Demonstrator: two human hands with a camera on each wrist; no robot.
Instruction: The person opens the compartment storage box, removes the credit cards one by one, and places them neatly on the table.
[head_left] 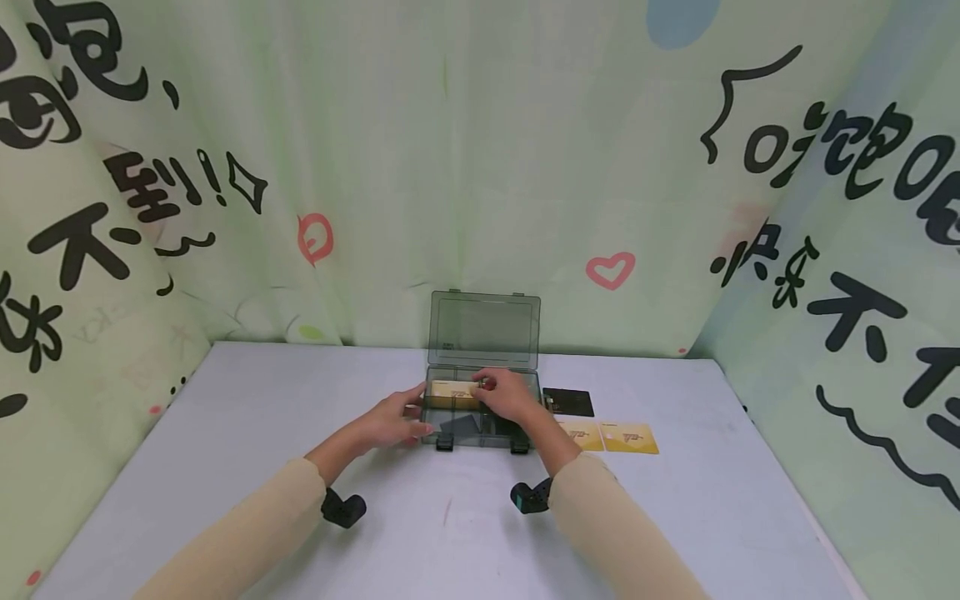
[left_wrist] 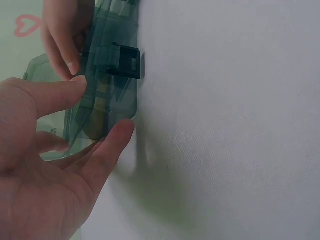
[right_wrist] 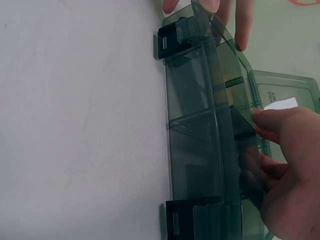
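Note:
A grey translucent plastic storage box (head_left: pixel 486 437) stands on the table with its lid raised. My left hand (head_left: pixel 397 418) grips its left side, thumb at the front rim and fingers along the end wall, as the left wrist view (left_wrist: pixel 60 135) shows. Inside the back left compartment is a yellow card (head_left: pixel 452 393). My right hand (head_left: pixel 508 396) reaches over the box and pinches that card's right end between thumb and fingers. In the right wrist view the hand (right_wrist: pixel 295 165) is partly behind the box wall. A dark card (head_left: pixel 460 426) lies in the front left compartment.
Right of the box lie a black card (head_left: pixel 570 402) and two yellow cards, the outer yellow card (head_left: pixel 630 438) in full view and the other partly behind my right forearm. Black latches (head_left: pixel 445 445) hang at the box front. A printed curtain (head_left: pixel 480 167) rises behind the table.

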